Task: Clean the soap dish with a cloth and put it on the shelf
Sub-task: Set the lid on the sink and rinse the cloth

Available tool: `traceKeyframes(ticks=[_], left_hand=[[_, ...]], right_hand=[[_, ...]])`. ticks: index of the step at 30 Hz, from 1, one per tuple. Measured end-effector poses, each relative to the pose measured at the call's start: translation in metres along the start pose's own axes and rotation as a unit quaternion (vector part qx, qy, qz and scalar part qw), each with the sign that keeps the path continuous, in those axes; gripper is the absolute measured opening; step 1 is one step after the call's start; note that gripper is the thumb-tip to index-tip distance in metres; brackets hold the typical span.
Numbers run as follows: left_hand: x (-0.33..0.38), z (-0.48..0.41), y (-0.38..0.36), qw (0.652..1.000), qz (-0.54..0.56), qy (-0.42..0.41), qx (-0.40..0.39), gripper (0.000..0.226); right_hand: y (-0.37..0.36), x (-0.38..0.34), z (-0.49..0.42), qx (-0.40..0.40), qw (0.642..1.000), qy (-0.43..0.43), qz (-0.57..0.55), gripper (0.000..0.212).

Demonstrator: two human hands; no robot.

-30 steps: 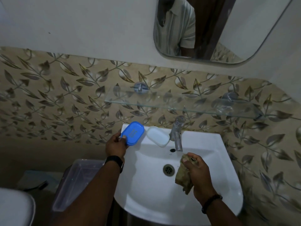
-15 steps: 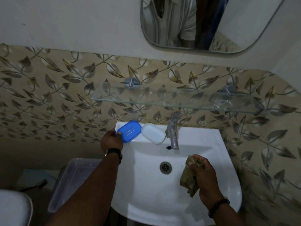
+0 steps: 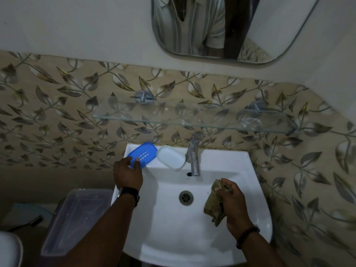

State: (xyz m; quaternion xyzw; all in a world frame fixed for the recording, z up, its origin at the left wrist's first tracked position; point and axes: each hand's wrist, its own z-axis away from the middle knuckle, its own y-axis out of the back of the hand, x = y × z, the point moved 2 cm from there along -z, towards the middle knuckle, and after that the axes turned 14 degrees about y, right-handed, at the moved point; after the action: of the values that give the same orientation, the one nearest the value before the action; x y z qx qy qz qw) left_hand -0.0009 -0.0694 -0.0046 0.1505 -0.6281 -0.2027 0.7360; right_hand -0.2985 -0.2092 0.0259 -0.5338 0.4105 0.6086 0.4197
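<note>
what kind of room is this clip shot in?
A bathroom, probably in a home. It has a white washbasin with a tap, a mirror on the wall above and a glass shelf between them. A blue soap dish is at the basin's back rim.

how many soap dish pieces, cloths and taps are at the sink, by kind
soap dish pieces: 2, blue piece and white piece
cloth: 1
tap: 1
total: 4
</note>
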Motion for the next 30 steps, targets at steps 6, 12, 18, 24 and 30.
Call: traceKeyframes(ticks=[6, 12, 18, 24, 30], left_hand=[[0.005, 0.106, -0.013, 0.989, 0.051, -0.108, -0.084, 0.02], [0.017, 0.172, -0.029, 0.91, -0.002, 0.001, -0.414, 0.034], [0.028, 0.183, -0.04, 0.843, 0.025, 0.044, -0.535, 0.025], [0.039, 0.187, -0.058, 0.874, 0.072, 0.064, -0.477, 0.009], [0.065, 0.197, -0.097, 0.866, 0.113, 0.081, -0.481, 0.003]], right_hand=[[-0.002, -0.007, -0.006, -0.005, 1.0, 0.008, 0.0, 0.033], [-0.003, -0.018, -0.002, -0.032, 0.999, 0.01, -0.014, 0.046], [0.005, -0.024, -0.002, -0.037, 0.999, 0.022, -0.024, 0.049], [0.03, -0.022, -0.013, -0.041, 0.999, 0.008, -0.024, 0.056], [0.059, -0.028, -0.052, -0.021, 0.996, 0.069, 0.057, 0.043]])
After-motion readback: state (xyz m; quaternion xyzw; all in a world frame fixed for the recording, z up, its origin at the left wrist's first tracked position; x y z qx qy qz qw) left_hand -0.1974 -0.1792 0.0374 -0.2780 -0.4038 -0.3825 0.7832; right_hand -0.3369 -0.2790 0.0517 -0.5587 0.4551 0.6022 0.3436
